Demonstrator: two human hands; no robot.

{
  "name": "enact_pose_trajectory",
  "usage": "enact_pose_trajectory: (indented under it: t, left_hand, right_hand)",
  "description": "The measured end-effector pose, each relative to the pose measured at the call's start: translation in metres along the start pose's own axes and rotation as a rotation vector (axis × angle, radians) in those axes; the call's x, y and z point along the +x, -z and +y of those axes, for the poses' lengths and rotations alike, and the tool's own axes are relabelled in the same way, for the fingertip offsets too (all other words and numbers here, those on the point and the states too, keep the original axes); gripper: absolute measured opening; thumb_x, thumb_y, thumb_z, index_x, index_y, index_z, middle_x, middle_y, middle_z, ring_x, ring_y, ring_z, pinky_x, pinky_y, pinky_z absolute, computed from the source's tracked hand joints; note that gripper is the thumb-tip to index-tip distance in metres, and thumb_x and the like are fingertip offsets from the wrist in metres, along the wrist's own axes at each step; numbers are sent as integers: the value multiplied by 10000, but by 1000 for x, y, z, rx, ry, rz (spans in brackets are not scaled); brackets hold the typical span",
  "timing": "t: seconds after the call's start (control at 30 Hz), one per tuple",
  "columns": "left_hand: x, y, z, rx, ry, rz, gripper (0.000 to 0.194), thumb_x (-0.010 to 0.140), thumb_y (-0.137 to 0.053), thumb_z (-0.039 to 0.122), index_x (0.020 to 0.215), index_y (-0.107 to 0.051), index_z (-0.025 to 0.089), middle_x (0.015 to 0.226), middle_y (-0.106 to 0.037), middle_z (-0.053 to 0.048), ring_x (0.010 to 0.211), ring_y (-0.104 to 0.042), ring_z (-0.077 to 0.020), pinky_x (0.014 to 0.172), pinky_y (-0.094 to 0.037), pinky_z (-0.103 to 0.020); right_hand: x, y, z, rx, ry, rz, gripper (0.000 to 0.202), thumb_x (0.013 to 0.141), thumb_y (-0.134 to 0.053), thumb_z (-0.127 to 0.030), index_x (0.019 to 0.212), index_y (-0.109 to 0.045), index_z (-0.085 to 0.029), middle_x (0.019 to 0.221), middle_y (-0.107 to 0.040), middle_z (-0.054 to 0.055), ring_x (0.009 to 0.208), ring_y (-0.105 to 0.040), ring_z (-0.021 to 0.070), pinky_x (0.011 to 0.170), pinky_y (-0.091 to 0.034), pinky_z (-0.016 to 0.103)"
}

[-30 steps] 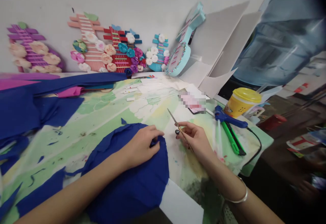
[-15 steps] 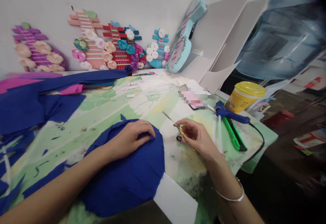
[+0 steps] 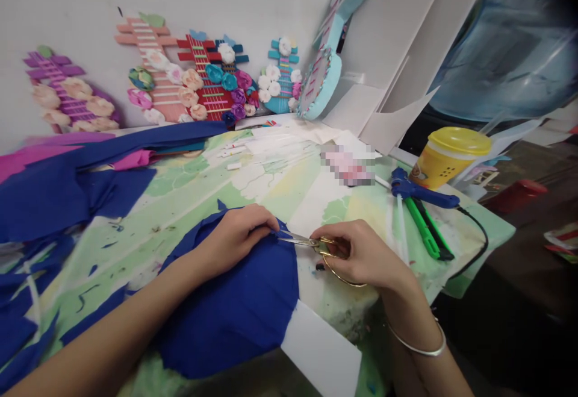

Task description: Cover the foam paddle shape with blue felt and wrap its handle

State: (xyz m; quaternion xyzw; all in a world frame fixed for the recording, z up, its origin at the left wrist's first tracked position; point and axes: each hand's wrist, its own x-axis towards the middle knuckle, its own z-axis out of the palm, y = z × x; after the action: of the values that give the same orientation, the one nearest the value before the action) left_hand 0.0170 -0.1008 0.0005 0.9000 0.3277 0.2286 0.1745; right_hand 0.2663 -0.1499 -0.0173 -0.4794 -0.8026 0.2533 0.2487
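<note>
A rounded piece covered in dark blue crepe paper [image 3: 235, 312] lies at the table's near edge, with a flat white tab [image 3: 323, 346] sticking out at its lower right. My left hand [image 3: 241, 234] rests on the covering, its thumb and fingers closed at the far right edge of the paper. In my right hand [image 3: 361, 252] is a pair of scissors [image 3: 323, 246] with gold-coloured handles. Their blades point left and reach the blue edge right by my left fingertips. Whether paper lies between the blades is too small to tell.
Blue paper sheets [image 3: 36, 198] and scraps lie at left. On the right are a blue glue gun [image 3: 419, 192], a green cutter [image 3: 424, 228] and a yellow tub [image 3: 447, 156]. Decorated instrument shapes [image 3: 203, 78] lean on the wall near white boards [image 3: 397, 41].
My right hand has brought the scissors from beside the blue piece, pointing up and left, onto its far right edge. My left hand stays on the paper. The view has shifted slightly.
</note>
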Motion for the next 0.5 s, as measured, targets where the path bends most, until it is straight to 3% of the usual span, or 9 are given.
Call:
enact_pose_trajectory:
  t: [0.3, 0.5]
  left_hand:
    - [13, -1, 0, 67, -102, 7, 184, 899, -459, 100, 868, -625, 173, 846, -654, -26, 853, -575, -153, 781, -458, -279]
    - [13, -5, -3, 32, -107, 19, 173, 897, -477, 90, 859, -630, 162, 826, -635, -18, 774, -590, -116, 715, -454, -227]
  right_hand:
    - [5, -4, -4, -75, 29, -3, 249, 717, -660, -222, 963, -697, -212, 622, -580, -28, 559, -444, 99, 560, -288, 231]
    - [6, -6, -7, -79, 10, -5, 232, 733, -656, -232, 963, -688, -219, 633, -584, -30, 578, -458, 106, 568, -294, 231]
